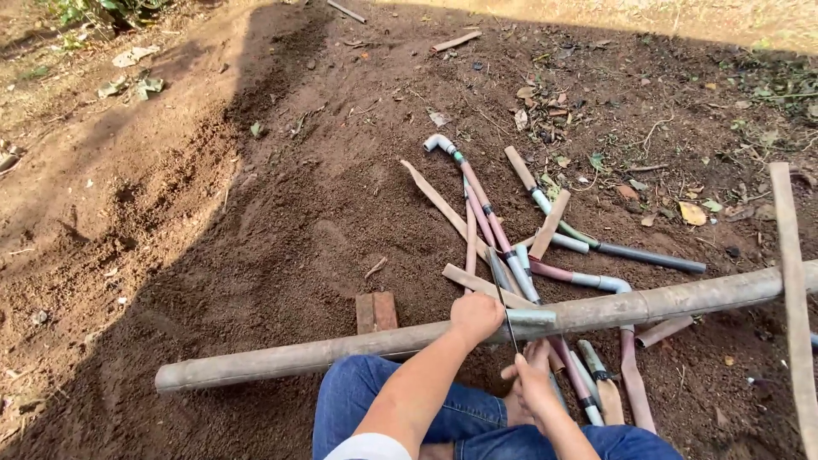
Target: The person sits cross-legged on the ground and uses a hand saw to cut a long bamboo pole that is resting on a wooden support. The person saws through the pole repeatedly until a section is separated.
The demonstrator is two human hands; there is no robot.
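— While the knees in blue jeans (375, 400) sit closest, what does each hand have?

— Left hand (475, 317) is closed down over the top of the long bamboo pole (341, 347), fingers wrapped, pinning it. Right hand (532, 381), nearer the body, is curled shut around the handle end of a thin dark saw blade (504, 311).

— Which way does the pole lie from those hands?

— Its long axis runs crosswise, far out to the left of the left hand and away past the right, rising slightly on that side. The blade stands nearly square to it, crossing the pole just right of the left hand's knuckles and pointing away from the body.

— What is the pole like?

— Round, grey-brown, dusty, smooth-skinned; a paler cut patch shows just right of the blade.

— Beyond the hands?

— A reddish brick (376, 312) sits just left of the left hand, touching the pole's far side. Farther out, past the blade tip, lies a tangle of pipe pieces (511, 247), grey and reddish, with flat split bamboo strips (443, 204) among them, all on loose brown soil (213, 213). A pale plank (792, 281) crosses the pole far right.
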